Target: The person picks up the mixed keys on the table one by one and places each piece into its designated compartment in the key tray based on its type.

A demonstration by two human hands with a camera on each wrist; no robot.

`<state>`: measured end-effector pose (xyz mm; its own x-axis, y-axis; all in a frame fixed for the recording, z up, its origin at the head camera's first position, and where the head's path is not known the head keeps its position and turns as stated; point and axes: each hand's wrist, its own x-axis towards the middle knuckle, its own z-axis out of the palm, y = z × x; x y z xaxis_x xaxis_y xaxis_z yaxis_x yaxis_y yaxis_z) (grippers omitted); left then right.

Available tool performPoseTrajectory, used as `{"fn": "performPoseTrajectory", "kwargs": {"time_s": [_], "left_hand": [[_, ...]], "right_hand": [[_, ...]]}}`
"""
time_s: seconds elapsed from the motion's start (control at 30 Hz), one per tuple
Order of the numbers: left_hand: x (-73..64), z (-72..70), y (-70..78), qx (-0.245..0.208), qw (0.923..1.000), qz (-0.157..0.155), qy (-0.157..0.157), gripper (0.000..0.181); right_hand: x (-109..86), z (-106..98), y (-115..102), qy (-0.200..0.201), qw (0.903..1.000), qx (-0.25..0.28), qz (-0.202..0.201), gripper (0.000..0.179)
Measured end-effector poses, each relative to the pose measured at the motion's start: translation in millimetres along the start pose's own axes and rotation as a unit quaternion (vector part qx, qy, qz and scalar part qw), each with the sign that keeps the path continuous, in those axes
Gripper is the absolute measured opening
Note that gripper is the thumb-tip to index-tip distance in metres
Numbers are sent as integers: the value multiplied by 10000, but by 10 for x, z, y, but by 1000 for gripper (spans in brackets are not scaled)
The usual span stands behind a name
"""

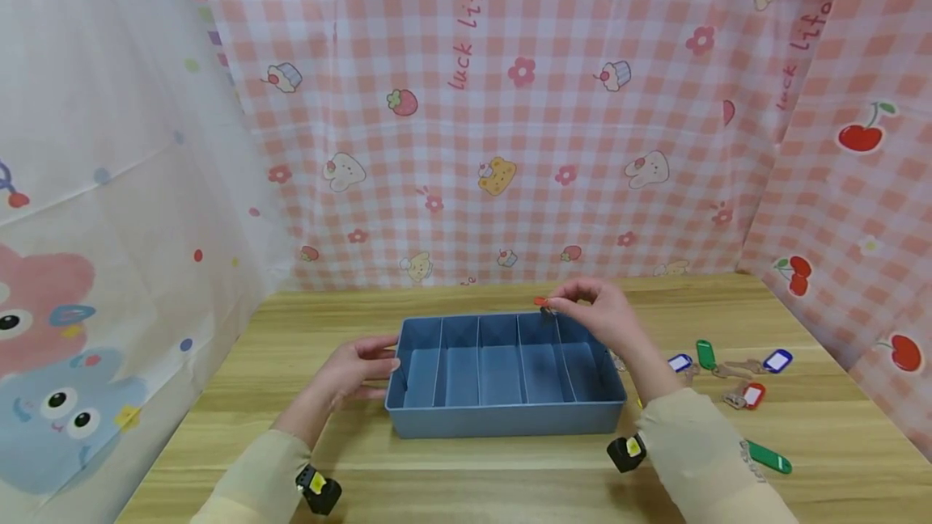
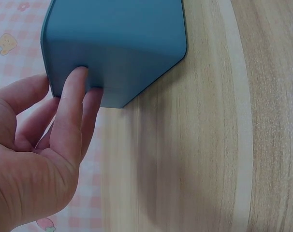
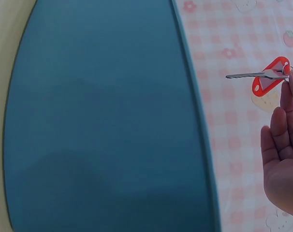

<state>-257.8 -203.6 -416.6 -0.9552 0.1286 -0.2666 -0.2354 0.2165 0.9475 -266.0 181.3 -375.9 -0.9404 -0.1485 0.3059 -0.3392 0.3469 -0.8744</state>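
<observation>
A blue-grey box with five compartments stands on the table, its top uncovered. My left hand holds its left end wall. In the left wrist view the fingers of that hand touch the outer face, with one digit over the rim. Above the back rim, near the two right compartments, my right hand pinches a key with a red tag. The right wrist view shows the key pointing away from the fingertips, its red tag hanging tilted beside it.
Right of the box lie several tagged keys: a green tag, blue tags and a red tag. Nearer the front is another green tag, partly behind the right sleeve. A checked pink curtain hangs behind the table.
</observation>
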Motion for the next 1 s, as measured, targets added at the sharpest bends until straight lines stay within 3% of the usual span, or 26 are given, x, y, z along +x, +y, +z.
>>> {"fn": "performPoseTrajectory", "kwargs": {"time_s": [0.3, 1.0], "left_hand": [[11, -12, -16, 5, 10000, 46, -47, 53], [21, -12, -8, 45, 10000, -11, -3, 52]], "right_hand": [[50, 253, -65, -69, 9999, -4, -108, 16], [169, 709, -173, -234, 9993, 224, 169, 11]]}}
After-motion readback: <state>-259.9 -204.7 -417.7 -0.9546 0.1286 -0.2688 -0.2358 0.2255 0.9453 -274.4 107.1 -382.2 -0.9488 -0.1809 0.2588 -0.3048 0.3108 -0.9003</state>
